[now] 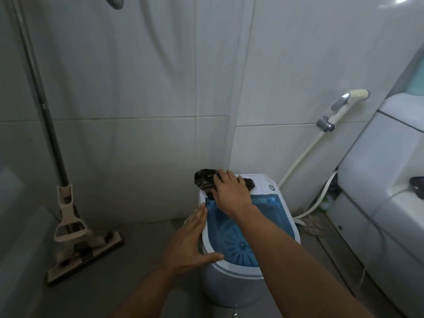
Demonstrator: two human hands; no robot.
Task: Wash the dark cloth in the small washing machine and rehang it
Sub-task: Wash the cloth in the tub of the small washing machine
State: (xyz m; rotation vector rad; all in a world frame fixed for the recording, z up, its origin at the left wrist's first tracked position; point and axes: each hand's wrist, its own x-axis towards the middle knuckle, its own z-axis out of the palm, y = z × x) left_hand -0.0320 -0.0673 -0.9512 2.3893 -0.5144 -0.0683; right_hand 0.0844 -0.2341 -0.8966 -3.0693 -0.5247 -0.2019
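The small white washing machine (289, 216) stands on the floor in the corner, its blue tub showing from above. A dark patterned cloth (204, 181) lies bunched on the machine's far top edge. My right hand (230, 191) reaches across the tub and grips this cloth, covering its middle. My left hand (191, 237) rests flat with fingers spread against the machine's left rim, holding nothing.
A flat mop (68, 216) leans against the tiled wall on the left. A hand sprayer (344, 104) with a white hose hangs on the wall to the right. A white toilet tank (385, 171) stands at the right edge.
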